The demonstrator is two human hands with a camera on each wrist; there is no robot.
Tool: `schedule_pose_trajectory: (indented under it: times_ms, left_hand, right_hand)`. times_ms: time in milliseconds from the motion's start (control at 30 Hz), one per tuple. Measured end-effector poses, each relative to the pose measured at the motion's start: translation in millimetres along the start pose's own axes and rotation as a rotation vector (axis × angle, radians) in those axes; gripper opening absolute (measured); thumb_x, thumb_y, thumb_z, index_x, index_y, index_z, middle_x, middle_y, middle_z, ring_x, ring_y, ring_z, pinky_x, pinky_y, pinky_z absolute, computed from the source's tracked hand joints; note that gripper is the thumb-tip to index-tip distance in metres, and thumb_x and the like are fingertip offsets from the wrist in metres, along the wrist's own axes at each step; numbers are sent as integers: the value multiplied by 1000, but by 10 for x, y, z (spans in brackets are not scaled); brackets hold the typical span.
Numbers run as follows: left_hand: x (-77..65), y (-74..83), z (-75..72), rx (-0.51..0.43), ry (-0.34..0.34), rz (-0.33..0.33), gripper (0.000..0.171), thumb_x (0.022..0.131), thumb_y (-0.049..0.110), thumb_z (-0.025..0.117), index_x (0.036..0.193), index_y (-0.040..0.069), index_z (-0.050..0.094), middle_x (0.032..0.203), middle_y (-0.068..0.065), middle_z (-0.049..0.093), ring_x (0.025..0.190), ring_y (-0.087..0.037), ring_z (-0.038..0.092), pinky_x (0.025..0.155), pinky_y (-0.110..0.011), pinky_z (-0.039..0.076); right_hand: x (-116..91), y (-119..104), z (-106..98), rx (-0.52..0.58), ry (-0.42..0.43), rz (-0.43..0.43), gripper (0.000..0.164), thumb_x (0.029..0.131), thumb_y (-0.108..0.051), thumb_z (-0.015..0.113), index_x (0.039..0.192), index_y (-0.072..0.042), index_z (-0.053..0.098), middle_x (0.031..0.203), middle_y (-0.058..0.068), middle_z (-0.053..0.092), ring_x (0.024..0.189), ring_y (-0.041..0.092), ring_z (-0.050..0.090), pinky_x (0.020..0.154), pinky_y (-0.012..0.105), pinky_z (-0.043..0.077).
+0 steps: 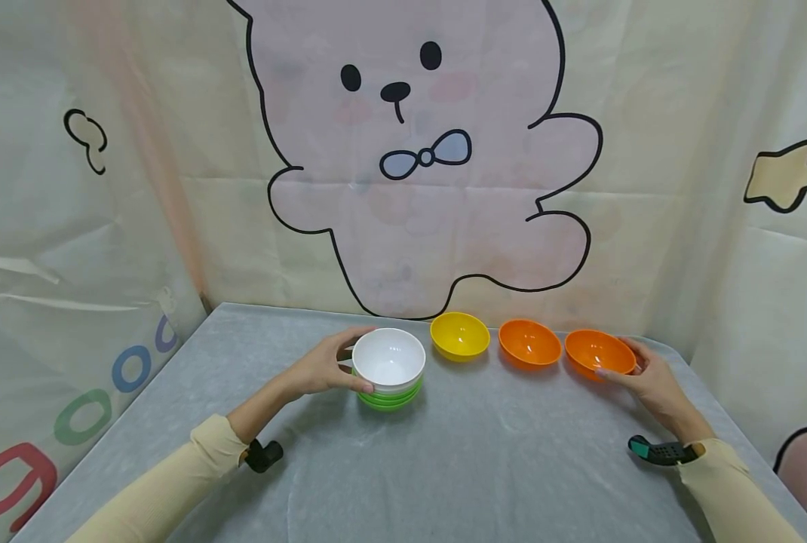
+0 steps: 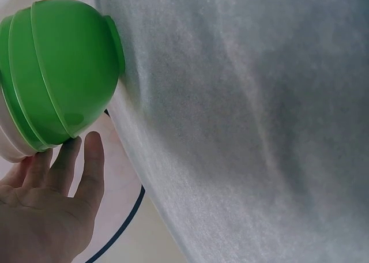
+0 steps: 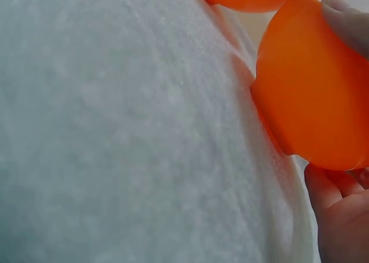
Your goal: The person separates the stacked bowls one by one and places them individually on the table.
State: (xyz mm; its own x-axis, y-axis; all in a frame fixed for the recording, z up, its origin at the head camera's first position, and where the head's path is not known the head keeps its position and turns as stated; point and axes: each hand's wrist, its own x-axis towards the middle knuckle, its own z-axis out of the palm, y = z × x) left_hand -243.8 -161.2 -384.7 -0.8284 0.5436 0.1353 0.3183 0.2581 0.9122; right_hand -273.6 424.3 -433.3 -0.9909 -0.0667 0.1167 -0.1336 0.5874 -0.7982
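Note:
In the head view, a white bowl point(image 1: 388, 359) sits nested on top of several green bowls point(image 1: 390, 400) left of the table's middle. My left hand point(image 1: 325, 367) holds this stack from its left side, thumb at the front and fingers behind. Seen from the left wrist, the fingertips point(image 2: 94, 145) reach the rims of the green bowls point(image 2: 75, 61). My right hand point(image 1: 655, 381) grips the rightmost orange bowl point(image 1: 596, 353) at its right side. In the right wrist view, the thumb lies on one side of that bowl and the other fingers under its far edge.
A yellow bowl point(image 1: 460, 336) and a second orange bowl point(image 1: 529, 344) stand in a row along the back of the table point(image 1: 444, 467), between my hands. Behind the table hangs a curtain point(image 1: 675, 136) printed with a bear.

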Motion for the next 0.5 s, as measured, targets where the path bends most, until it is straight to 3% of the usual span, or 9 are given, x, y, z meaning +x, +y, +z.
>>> schedule_pose_trajectory:
  times_ms: [400, 500]
  left_hand:
    - [1, -4, -1, -7, -4, 10, 92, 79, 15, 91, 156, 9, 39, 148, -11, 48, 136, -37, 45, 97, -47, 53]
    - [1, -2, -1, -8, -4, 9, 93, 79, 15, 91, 156, 9, 39, 148, -11, 48, 136, -36, 45, 97, -47, 52]
  right_hand:
    - [-29, -18, -16, 1, -23, -3, 91, 97, -31, 73, 159, 5, 17, 153, 32, 32, 124, 39, 40, 81, 7, 43]
    - [-49, -16, -42, 1, -34, -5, 88, 99, -30, 71, 159, 4, 16, 155, 31, 29, 127, 40, 38, 91, 13, 46]
